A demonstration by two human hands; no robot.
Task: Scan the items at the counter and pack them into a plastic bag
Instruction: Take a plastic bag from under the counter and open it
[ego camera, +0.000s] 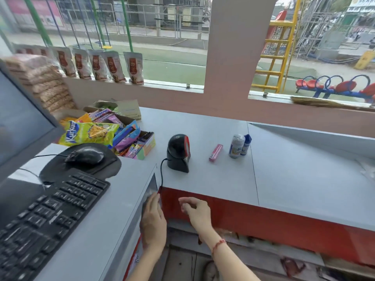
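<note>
Head camera view, looking down over a grey worktop [213, 179] with a red front panel below its near edge. Both of the person's bare hands are low, in front of that edge, and neither holds anything. The left hand [153, 222] lies flat with its fingers [152, 201] stretched out together, reaching into a gap at the corner where the side desk meets the worktop; what the fingertips touch there is blurred. The right hand [195, 212] hovers just beside it, loosely open, fingers [183, 201] curled a little and pointing left toward the other hand. A red thread bracelet [218, 244] circles the right wrist.

Beyond the fingers, up on the worktop, stands a black barcode scanner [178, 153] with a red face, its cable running down to the near edge right above the left fingertips. Further right of the scanner, well apart from both hands, lie the goods: a small pink pack [216, 152] lying flat, then a white and grey can [236, 146] upright, with a small blue and white bottle [246, 145] touching its right side.

Left of the fingers sit a black keyboard [46, 220], a mouse [86, 156] on a dark pad, and the edge of a monitor [22, 122]. Behind the mouse, a cardboard box holds bright snack packets [89, 134].
</note>
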